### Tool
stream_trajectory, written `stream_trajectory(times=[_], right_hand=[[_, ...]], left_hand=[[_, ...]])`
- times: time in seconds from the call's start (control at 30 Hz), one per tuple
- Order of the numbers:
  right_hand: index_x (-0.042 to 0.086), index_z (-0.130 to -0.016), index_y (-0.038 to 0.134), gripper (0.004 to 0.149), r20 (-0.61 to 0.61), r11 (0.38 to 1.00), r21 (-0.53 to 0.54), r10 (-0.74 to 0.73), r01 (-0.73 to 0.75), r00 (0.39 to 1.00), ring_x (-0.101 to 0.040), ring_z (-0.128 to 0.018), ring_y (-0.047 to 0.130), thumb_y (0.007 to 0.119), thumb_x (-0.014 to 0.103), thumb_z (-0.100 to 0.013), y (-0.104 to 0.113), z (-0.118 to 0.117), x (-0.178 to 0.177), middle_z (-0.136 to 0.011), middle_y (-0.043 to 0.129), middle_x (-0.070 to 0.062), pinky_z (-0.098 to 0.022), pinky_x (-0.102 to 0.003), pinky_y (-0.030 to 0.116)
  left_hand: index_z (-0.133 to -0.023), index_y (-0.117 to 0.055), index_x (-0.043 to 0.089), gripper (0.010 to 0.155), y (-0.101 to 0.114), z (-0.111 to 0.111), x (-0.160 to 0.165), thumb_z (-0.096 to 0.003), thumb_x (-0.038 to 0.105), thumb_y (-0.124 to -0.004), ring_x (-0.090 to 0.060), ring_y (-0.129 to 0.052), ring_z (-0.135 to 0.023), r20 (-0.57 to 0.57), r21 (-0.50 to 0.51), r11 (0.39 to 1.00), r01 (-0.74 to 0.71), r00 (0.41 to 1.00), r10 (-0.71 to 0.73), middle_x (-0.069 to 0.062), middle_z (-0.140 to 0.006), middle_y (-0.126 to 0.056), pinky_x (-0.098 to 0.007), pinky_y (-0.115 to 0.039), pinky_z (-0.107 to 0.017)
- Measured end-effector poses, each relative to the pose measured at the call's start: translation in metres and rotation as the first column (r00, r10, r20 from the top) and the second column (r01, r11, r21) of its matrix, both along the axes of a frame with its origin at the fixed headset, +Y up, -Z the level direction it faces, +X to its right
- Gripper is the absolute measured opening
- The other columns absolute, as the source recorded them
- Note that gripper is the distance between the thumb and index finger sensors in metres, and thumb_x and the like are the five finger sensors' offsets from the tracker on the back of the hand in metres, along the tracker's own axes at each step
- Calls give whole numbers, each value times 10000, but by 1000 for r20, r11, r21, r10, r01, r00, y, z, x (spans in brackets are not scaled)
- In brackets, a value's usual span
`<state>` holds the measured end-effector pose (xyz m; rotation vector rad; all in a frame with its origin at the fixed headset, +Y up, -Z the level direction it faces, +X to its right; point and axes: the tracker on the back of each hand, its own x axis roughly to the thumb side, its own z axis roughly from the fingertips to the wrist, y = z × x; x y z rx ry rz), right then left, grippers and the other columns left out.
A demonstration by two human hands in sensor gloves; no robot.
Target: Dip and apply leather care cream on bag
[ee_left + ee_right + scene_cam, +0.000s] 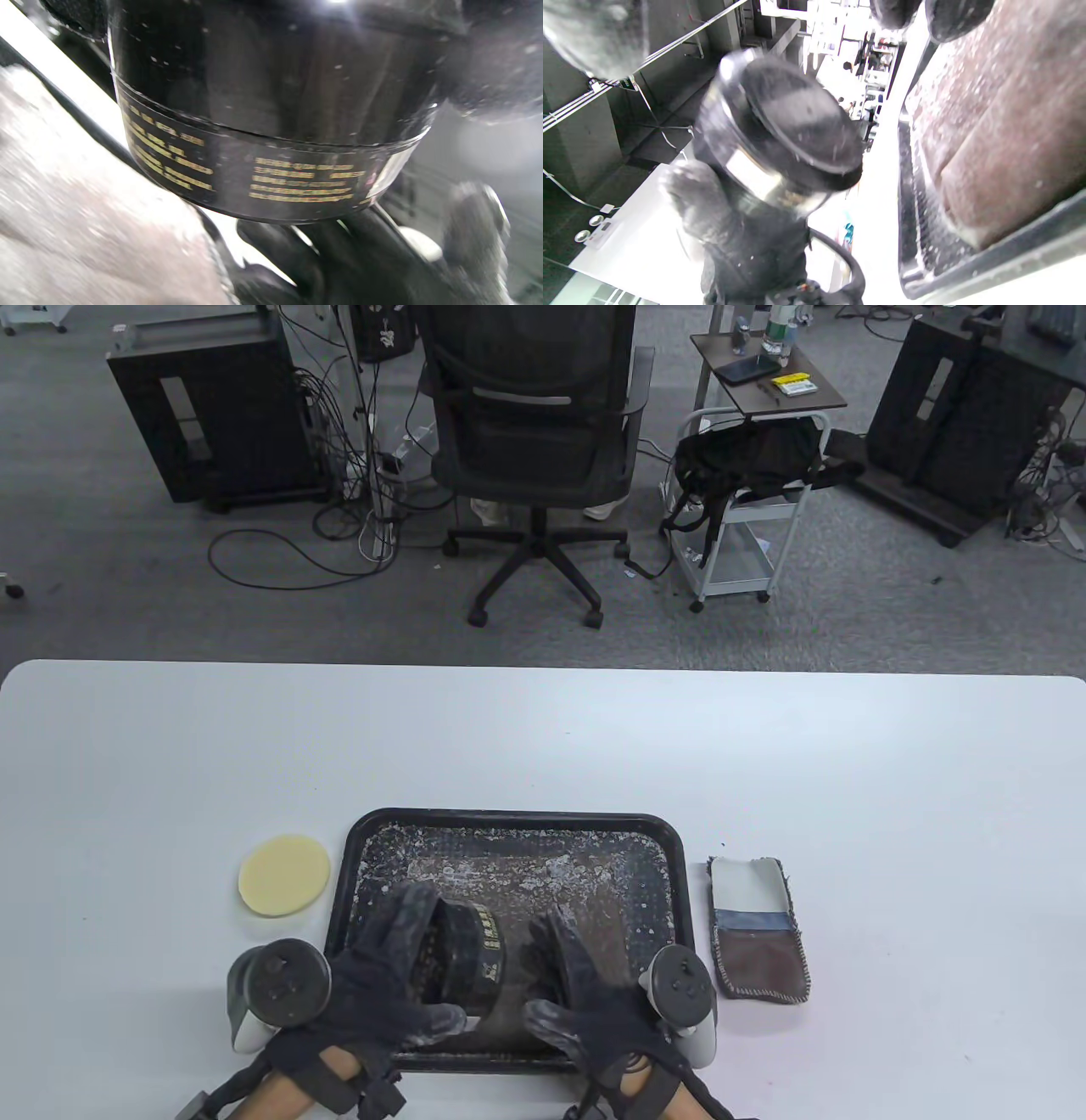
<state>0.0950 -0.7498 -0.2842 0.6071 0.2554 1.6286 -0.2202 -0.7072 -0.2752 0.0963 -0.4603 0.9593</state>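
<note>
While the left hand (pixel 382 976) gripped the black cream jar (pixel 462 954) over the dark tray (pixel 509 827) on the white worktop (pixel 543 746), the right hand (pixel 585 993) hovered beside it, fingers loose and holding nothing. The left wrist view showed the jar's gold lettering (pixel 301 182), too blurred to read. The right wrist view showed the jar's lid (pixel 801 118) on.

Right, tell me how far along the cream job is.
Early. Nothing looks applied yet: the yellow sponge lies untouched on the table, left of the tray. In hand: the left hand grips the black cream jar over the tray, lid apparently still on in the right wrist view, while the right hand reaches for it, holding nothing. Left: open the jar, dip the sponge, rub cream in. No bag is clearly recognisable.
</note>
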Motion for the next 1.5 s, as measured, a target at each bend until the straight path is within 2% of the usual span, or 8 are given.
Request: stream_trajectory(times=[0.2,0.37,0.5,0.67,0.8,1.03,1.23,1.5], right_hand=[[154,-1076,165,984,56,990,66,123,-127,991,-575,-963,473,778,577,-432,0,-3,8,-1100,259,-232,-635,-690,585],[153,-1077,182,966,77,987,71,138,-143,988,-568,-963,483,777,561,-434,1,-4,12,-1101,278,-226,-632,-690,587],[151,-1077,197,956,95,984,84,151,-159,984,-563,-961,497,777,556,-434,2,-5,15,-1100,297,-226,-625,-688,597],[147,-1079,216,942,110,980,88,169,-179,979,-561,-959,503,775,548,-435,3,-6,18,-1099,310,-226,-625,-689,596],[147,-1081,226,935,126,971,105,203,-216,971,-558,-960,504,772,546,-436,3,-7,20,-1100,318,-224,-629,-688,592],[146,-1082,232,932,131,968,109,209,-224,969,-555,-961,507,773,544,-436,3,-7,22,-1100,323,-224,-626,-689,594],[144,-1083,237,929,130,965,115,222,-237,966,-555,-960,510,773,544,-437,2,-7,22,-1100,327,-223,-625,-690,596],[142,-1083,242,928,129,963,114,230,-245,965,-554,-960,510,773,543,-437,2,-7,22,-1100,332,-223,-627,-687,595]], left_hand=[[-1079,-336,214,1145,10,-11,-71,-270,779,-917,-577,-518,-976,-294,-7,986,169,942,-164,-192,-1139,-330,-649,-652,-617],[-1078,-306,208,1148,4,-21,-113,-283,767,-917,-572,-496,-986,-413,-248,928,280,836,-362,-188,-1140,-306,-648,-638,-631],[-1073,-275,214,1158,-8,-26,-129,-278,765,-913,-564,-482,-994,-402,-490,796,356,718,-568,-181,-1139,-293,-643,-624,-643],[-1068,-258,211,1159,-22,-32,-143,-280,760,-908,-558,-459,-1000,-363,-635,683,362,640,-677,-174,-1137,-269,-642,-606,-655],[-1067,-269,206,1154,-27,-35,-150,-279,763,-902,-555,-467,-996,-339,-668,661,342,651,-679,-176,-1134,-275,-636,-612,-654],[-1065,-252,210,1152,-36,-37,-160,-281,757,-895,-550,-451,-1003,-284,-753,555,354,586,-759,-172,-1133,-265,-634,-602,-663],[-1059,-229,211,1147,-45,-39,-160,-289,763,-875,-548,-452,-999,-220,-786,506,354,605,-765,-178,-1128,-258,-630,-603,-662],[-1045,-167,224,1148,-49,-40,-154,-298,753,-860,-534,-398,-1020,-151,-808,437,395,579,-801,-164,-1120,-183,-634,-566,-689]])
